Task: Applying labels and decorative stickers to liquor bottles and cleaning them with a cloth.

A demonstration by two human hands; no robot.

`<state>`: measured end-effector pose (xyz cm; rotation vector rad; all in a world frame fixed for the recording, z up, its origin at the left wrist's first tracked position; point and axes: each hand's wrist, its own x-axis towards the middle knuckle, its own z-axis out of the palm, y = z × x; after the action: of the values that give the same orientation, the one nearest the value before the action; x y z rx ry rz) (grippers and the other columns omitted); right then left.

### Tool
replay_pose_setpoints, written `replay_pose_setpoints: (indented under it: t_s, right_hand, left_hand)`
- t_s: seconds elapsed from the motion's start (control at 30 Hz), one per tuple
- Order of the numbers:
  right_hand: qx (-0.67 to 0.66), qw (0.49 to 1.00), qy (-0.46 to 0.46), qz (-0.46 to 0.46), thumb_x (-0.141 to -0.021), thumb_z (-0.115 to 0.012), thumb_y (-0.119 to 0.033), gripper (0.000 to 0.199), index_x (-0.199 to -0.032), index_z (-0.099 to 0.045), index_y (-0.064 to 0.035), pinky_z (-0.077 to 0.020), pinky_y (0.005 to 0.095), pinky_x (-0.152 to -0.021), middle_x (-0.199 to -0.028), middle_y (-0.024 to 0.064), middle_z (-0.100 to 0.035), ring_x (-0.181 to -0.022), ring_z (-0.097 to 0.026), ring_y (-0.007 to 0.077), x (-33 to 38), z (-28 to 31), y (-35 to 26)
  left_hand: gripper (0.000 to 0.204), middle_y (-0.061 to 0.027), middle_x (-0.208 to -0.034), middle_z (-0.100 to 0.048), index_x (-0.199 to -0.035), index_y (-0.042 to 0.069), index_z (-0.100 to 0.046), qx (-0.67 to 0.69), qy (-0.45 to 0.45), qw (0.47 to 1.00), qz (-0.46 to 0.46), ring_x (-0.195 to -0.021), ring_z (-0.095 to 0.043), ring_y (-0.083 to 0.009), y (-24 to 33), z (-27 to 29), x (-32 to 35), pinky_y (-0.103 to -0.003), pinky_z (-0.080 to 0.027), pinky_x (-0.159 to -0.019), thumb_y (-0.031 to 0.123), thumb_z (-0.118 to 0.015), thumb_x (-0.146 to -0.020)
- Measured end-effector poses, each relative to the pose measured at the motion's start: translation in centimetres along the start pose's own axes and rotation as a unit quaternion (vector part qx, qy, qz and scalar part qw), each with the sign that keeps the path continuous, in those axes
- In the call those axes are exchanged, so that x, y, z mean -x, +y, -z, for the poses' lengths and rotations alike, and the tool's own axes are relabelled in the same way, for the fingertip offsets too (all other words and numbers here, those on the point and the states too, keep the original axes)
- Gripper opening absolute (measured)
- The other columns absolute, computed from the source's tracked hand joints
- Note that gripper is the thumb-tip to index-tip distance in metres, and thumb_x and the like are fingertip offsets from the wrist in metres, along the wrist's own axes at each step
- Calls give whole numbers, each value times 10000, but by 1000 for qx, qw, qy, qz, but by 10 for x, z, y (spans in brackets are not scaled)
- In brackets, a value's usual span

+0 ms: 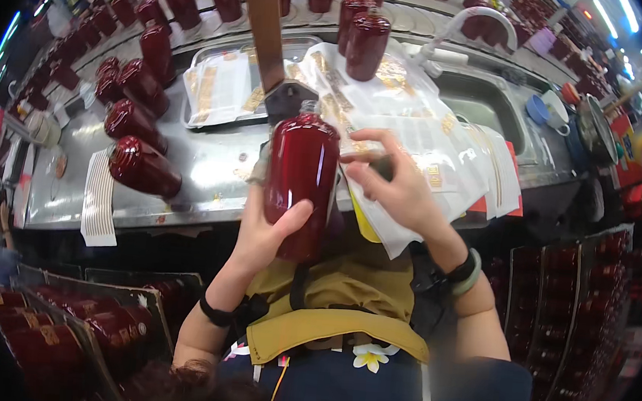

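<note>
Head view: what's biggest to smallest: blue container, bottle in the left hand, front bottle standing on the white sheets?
1. Bottle in the left hand
2. Front bottle on the white sheets
3. Blue container
The held bottle is nearer, so its true size is unsure.

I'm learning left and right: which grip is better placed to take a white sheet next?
Probably the right grip: it's nearer the gold-patterned white sheets, while the left grip is holding the glossy dark red bottle.

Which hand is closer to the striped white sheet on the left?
Left: the left hand holds a red bottle, right of the sheet; the right hand is farther right, beyond that bottle.
</note>
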<state>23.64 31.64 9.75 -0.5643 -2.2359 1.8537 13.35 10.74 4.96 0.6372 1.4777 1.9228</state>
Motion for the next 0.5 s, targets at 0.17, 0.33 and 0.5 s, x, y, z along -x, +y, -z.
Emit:
replay_pose_setpoints:
  t_s: [0.17, 0.33, 0.5]
  right_hand:
    - [-68, 997, -44, -2, -1090, -608, -328, 620, -1605, -399, -53, -480, 247, -720, -1089, 53, -689, -847, -597, 72, -16, -47, 50]
    - [-56, 998, -37, 11, -1081, -602, -362, 649, -1577, -428, 18, -476, 324, -1016, -1298, 191, -682, -1158, -640, 200, -43, -50, 48]
    - [19, 1000, -15, -5, -1046, -642, -322, 638, -1555, -468, 22, -541, 337, -934, -1164, 229, -727, -1021, -705, 214, -53, -49, 35]
  left_hand:
    - [677, -158, -1404, -566, -1574, 18, -319, 120, 57, 989, 62, -1238, -618, -220, -16, -7, -17, -384, -528, -1049, 244, -671, -1042]
    - [637, -135, -1372, -567, -1552, 24, -340, 129, 89, 985, 66, -1179, -626, -190, -24, -1, -36, -350, -553, -994, 288, -648, -1061]
    - [459, -157, -1310, -592, -1456, -7, -453, -18, 114, 993, -3, -1140, -615, -185, -37, 3, -50, -341, -538, -954, 289, -542, -1117]
